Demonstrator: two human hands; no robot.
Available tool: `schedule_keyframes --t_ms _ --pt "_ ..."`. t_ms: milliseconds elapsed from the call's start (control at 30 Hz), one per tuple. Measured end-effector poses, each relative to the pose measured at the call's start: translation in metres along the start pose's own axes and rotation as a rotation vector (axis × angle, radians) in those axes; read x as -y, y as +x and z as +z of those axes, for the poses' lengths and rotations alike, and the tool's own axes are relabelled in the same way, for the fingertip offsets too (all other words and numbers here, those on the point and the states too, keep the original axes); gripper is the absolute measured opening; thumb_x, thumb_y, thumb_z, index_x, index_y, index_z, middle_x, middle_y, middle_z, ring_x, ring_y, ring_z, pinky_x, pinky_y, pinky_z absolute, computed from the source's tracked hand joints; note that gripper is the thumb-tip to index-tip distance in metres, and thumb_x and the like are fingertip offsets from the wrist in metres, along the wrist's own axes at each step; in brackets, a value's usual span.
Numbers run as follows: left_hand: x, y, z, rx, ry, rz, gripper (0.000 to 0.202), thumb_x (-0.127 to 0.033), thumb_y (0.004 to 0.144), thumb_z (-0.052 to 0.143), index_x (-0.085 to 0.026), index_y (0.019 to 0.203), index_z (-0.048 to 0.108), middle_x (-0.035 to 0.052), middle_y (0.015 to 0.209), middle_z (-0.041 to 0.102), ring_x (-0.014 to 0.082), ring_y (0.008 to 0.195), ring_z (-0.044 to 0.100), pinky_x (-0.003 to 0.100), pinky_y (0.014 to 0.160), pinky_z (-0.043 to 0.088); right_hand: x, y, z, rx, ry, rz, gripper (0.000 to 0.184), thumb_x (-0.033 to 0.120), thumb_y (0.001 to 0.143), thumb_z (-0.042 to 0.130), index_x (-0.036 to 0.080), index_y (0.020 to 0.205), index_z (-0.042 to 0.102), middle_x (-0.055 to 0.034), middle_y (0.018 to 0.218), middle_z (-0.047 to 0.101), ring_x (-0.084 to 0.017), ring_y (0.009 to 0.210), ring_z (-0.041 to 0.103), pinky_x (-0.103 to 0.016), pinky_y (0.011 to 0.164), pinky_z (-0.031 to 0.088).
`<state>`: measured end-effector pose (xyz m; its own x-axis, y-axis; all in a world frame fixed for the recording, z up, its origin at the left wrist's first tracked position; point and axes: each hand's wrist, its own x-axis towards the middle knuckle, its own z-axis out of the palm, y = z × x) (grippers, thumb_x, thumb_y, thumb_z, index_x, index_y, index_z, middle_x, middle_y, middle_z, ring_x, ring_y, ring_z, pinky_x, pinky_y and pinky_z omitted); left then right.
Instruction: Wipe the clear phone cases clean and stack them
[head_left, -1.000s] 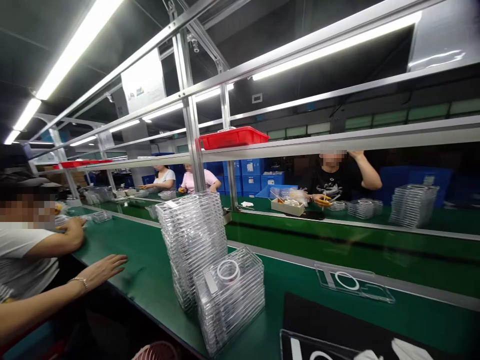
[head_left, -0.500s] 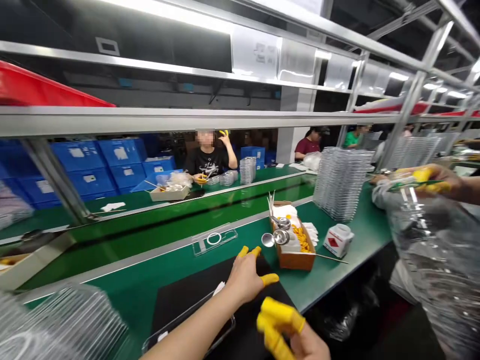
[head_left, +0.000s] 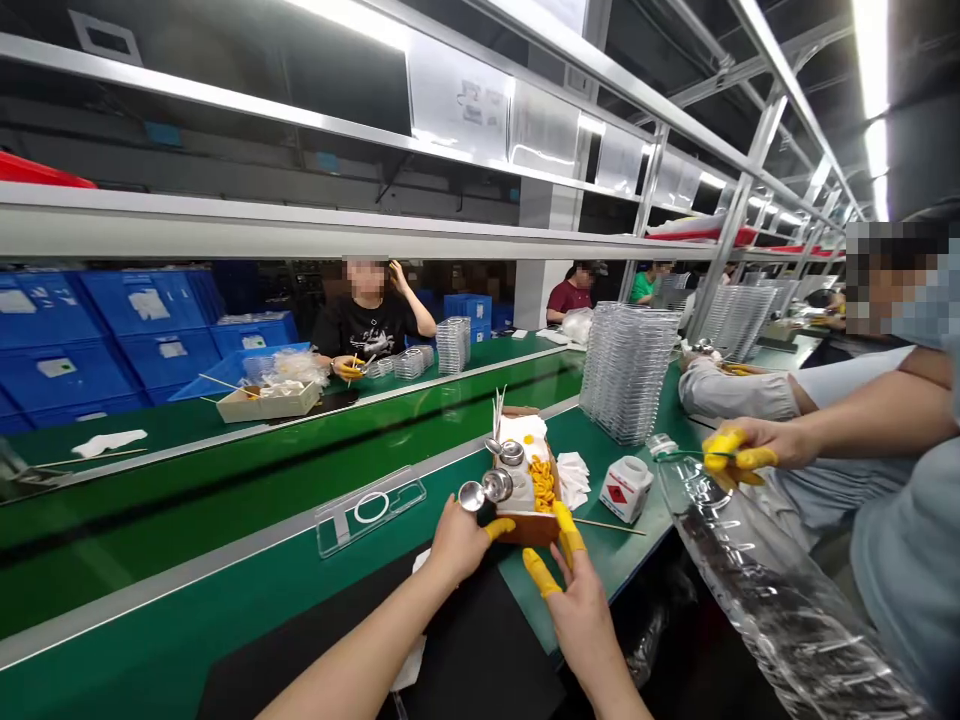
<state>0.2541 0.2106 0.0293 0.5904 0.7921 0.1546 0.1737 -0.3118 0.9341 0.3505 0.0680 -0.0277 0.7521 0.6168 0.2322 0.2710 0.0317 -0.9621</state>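
Note:
My left hand (head_left: pixel 459 541) wears yellow finger cots and is curled against the near left corner of a small cardboard box (head_left: pixel 527 528), thumb on its edge. Just above that hand, metal cups (head_left: pixel 491 487) stick out of the box, which also holds yellow finger cots (head_left: pixel 541 483), white cloths and thin sticks. My right hand (head_left: pixel 576 603) lies at the box's near right corner, its yellow-tipped fingers stretched out and apart, holding nothing. Both forearms cross a black mat (head_left: pixel 465 650).
A clear phone case (head_left: pixel 370 511) lies on the green belt to the left. A white bottle (head_left: pixel 625 487) and a tall stack of clear cases (head_left: pixel 627 370) stand right of the box. A co-worker's hand (head_left: pixel 742 453) holds a clear plastic bag (head_left: pixel 765 590). Blue crates (head_left: pixel 75 345) sit behind.
The view swung right and down. My left hand moved from the black mat to the box and curled; my right hand came forward and stretched its fingers at the box.

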Motion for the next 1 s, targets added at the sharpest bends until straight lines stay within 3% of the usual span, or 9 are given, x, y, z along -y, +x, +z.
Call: schedule_keyframes --t_ms 133,233,500,800,1000 --pt "0.01 0.015 -0.01 0.044 -0.001 -0.025 0.025 -0.031 0.093 0.062 -0.017 0.113 0.061 0.0079 0.121 0.061 0.024 0.108 0.061 0.046 0.093 0.05 0.021 0.008 0.01 0.095 -0.365 -0.158 0.055 0.038 0.084 0.052 0.024 0.137 0.046 -0.0118 0.134 0.046 -0.027 0.125 0.05 -0.042 0.1 0.047" --pt "0.018 0.027 -0.013 0.054 -0.023 -0.054 0.025 -0.031 0.094 0.061 -0.018 0.115 0.061 0.0079 0.12 0.061 0.0229 0.104 0.062 0.044 0.089 0.053 0.034 0.024 0.015 0.137 -0.518 -0.184 0.047 0.035 0.085 0.051 0.02 0.13 0.053 -0.0128 0.125 0.047 -0.027 0.118 0.055 -0.039 0.096 0.049" --pt "0.023 0.056 -0.005 -0.023 -0.153 -0.116 0.028 -0.032 0.094 0.06 -0.017 0.119 0.058 0.0085 0.12 0.061 0.0226 0.102 0.063 0.043 0.086 0.054 0.037 0.071 0.034 0.177 -0.646 -0.217 0.035 0.028 0.087 0.048 0.02 0.117 0.065 -0.0112 0.109 0.049 -0.022 0.091 0.064 -0.034 0.085 0.052" --pt "0.025 0.086 0.004 -0.153 -0.278 -0.19 0.031 -0.032 0.094 0.06 -0.017 0.121 0.057 0.0089 0.122 0.059 0.0231 0.102 0.063 0.044 0.086 0.054 0.025 0.083 0.064 0.118 -0.72 -0.242 0.045 0.025 0.086 0.048 0.016 0.129 0.057 -0.0155 0.116 0.048 -0.028 0.099 0.063 -0.038 0.086 0.052" --pt "0.019 0.087 0.009 -0.155 -0.392 -0.189 0.032 -0.032 0.094 0.06 -0.017 0.122 0.056 0.009 0.123 0.059 0.0232 0.103 0.063 0.044 0.086 0.055 0.021 0.097 0.073 0.087 -0.784 -0.249 0.04 0.023 0.085 0.05 0.02 0.124 0.061 -0.0133 0.114 0.05 -0.025 0.096 0.064 -0.033 0.079 0.052"
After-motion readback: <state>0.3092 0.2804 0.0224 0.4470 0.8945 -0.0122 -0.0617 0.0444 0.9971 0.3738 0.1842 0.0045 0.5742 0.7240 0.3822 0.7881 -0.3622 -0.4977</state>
